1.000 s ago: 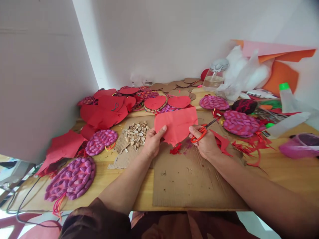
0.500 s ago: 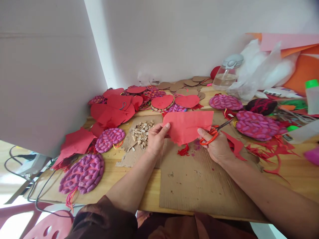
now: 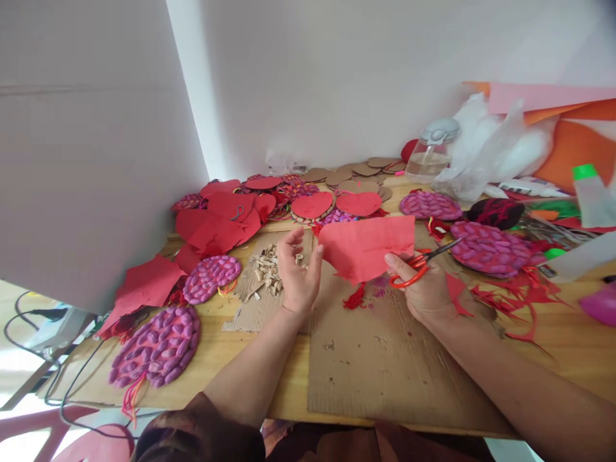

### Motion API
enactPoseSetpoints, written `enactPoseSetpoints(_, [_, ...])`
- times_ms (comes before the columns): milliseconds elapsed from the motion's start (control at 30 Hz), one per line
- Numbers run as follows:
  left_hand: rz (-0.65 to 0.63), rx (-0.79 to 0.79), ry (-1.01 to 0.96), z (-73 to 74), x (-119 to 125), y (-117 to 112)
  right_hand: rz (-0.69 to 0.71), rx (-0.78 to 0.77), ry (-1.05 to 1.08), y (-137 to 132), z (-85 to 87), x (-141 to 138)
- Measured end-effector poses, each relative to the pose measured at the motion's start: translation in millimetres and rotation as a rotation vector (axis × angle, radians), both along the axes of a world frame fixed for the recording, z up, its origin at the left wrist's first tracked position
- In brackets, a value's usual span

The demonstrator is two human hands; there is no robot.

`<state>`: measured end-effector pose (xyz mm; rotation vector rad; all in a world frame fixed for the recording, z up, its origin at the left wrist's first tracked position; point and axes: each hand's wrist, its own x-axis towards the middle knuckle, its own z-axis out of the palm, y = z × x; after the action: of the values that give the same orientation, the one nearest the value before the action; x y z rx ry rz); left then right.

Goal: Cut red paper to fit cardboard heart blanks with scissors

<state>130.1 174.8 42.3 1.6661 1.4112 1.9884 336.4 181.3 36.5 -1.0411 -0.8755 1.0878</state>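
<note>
A sheet of red paper (image 3: pixel 368 247) with an uneven lower edge is pinched at its right side by my right hand (image 3: pixel 429 295). The same hand also holds orange-handled scissors (image 3: pixel 418 263), whose blades point to the upper right, away from the sheet. My left hand (image 3: pixel 299 274) is open, fingers raised and apart, just beside the sheet's left edge. Below the paper a red tassel (image 3: pixel 355 298) shows on a brown cardboard sheet (image 3: pixel 385 366); whatever lies behind the paper is hidden.
Pink-purple beaded-looking pieces (image 3: pixel 156 346) lie left and right. Red paper hearts (image 3: pixel 312 205) and brown cardboard hearts (image 3: pixel 368 169) are piled at the back. Shells (image 3: pixel 266 274) sit left of my hand. A water bottle (image 3: pixel 430 154) stands back right, near red scraps (image 3: pixel 522 292).
My left hand has let go of the paper's left edge and opened slightly away from it. My right hand still grips the paper and scissors. The view has shifted slightly.
</note>
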Motion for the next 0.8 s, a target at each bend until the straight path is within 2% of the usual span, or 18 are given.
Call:
enactPoseSetpoints(33, [0.022,0.083,0.183,3.7,1,-5,-0.017,0.004,-0.004,1,0.0,1])
enactPoseSetpoints(67, [-0.011,0.134,0.345,7.1,4,-11,-0.031,0.008,-0.009,2,0.0,1])
enactPoseSetpoints(167, [-0.211,0.11,0.66,12.1,18,-27,-0.049,0.028,-0.042,-1,1.4,1])
enactPoseSetpoints(233, [-0.258,0.032,0.748,10.0,29,-33,-0.04,0.05,-0.073,-8,3.6,-3])
enactPoseSetpoints(300, [-0.241,-0.017,0.782,5.3,36,-34,0.011,0.096,-0.165,-18,6.5,-8])
enactPoseSetpoints(400, [-0.226,-0.011,0.76,-2.0,39,-33,0.111,0.186,-0.329,-32,10.2,-17])
enactPoseSetpoints(533, [-0.38,-0.024,0.536,-5.5,31,-30,0.189,0.265,-0.328,-41,11.8,-23])
enactPoseSetpoints(600, [-0.412,-0.101,0.286,-3.6,25,-26,0.21,0.276,-0.362,-42,12.4,-21])
enactPoseSetpoints(700, [-0.354,-0.195,-0.194,1.9,16,-15,0.172,0.287,-0.421,-37,13.4,-12])
enactPoseSetpoints(800, [-0.468,-0.281,-0.591,5.4,10,0,0.105,0.262,-0.415,-26,12.0,-1])
